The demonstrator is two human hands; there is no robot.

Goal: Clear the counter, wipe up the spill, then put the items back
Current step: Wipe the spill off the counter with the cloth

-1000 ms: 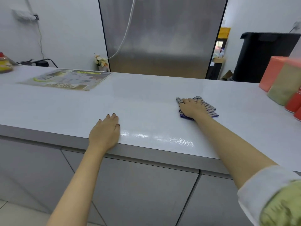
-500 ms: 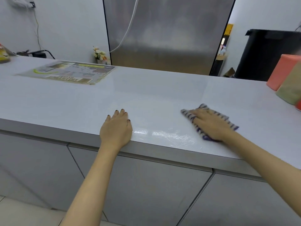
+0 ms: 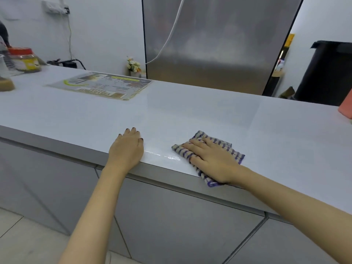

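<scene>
My right hand [image 3: 213, 161] presses flat on a blue-and-beige checked cloth [image 3: 235, 152] at the near edge of the white counter [image 3: 190, 111]. A thin wet streak of spill [image 3: 163, 156] glistens on the counter just left of the cloth. Beyond the streak, my left hand [image 3: 127, 149] rests palm-down on the counter edge, fingers straight, holding nothing.
A laminated menu sheet [image 3: 101, 85] lies at the back left. A red-lidded jar [image 3: 25, 59] and a brown-based plastic cup [image 3: 4, 77] stand at the far left. A salmon-coloured box [image 3: 345, 107] sits at the right edge. A steel fridge [image 3: 219, 40] and black bin [image 3: 327, 73] stand behind.
My right hand has dragged the cloth from mid-counter toward the near edge and left, onto the wet streak, which looks shorter. My left hand stayed put.
</scene>
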